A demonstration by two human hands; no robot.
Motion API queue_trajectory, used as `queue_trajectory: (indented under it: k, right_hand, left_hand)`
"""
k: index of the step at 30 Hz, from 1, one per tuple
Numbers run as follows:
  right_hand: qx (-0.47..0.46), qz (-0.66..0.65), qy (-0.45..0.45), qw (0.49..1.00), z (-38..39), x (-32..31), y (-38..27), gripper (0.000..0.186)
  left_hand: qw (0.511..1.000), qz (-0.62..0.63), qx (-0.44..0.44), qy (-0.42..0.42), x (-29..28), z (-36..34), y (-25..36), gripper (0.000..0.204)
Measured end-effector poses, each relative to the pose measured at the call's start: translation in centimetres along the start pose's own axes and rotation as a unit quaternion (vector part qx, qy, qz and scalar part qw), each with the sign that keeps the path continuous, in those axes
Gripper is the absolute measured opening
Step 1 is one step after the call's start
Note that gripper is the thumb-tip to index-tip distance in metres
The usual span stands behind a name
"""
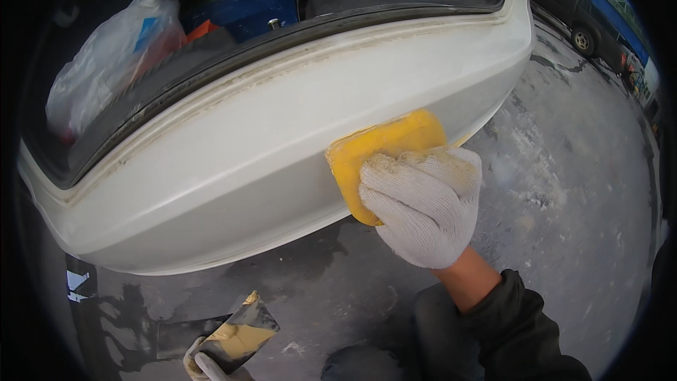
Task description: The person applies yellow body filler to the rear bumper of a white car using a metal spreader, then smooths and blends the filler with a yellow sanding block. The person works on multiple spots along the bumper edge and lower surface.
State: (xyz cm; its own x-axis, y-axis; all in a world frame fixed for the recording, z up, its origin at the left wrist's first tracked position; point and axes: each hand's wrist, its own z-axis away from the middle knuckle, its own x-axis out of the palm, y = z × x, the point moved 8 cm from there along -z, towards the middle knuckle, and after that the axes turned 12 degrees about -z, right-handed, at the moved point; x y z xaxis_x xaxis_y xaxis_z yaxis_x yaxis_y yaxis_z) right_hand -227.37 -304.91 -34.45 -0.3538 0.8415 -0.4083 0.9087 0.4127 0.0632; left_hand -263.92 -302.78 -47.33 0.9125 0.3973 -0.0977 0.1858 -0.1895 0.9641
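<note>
Right hand (423, 204), gloved, fingers (409, 169) curled over the near edge of a yellow block (384, 148), pressing it flat against the white bumper (233, 169); the block projects beyond the fingertips, up and leftward. Left hand (201, 367), below the bumper at the lower frame edge, fingers closed on a putty knife (243, 335), blade smeared with filler. Open boot above the bumper holds a plastic bag (106, 56).
</note>
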Motion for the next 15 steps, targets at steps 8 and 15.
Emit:
queue_trajectory:
  k: [8, 15]
  right_hand:
    - [0.068, -0.021, -0.002, 0.997, 2.3, -1.6, -0.6, 0.036]
    - [0.221, 0.004, 0.08, 0.972, 0.4, -5.2, 1.7, 0.036]
  left_hand:
    - [0.999, -0.019, 0.024, 0.014, -0.4, -0.2, 0.1, 0.033]
    - [1.0, -0.01, 0.021, 0.0, -0.1, -0.3, -0.6, 0.034]
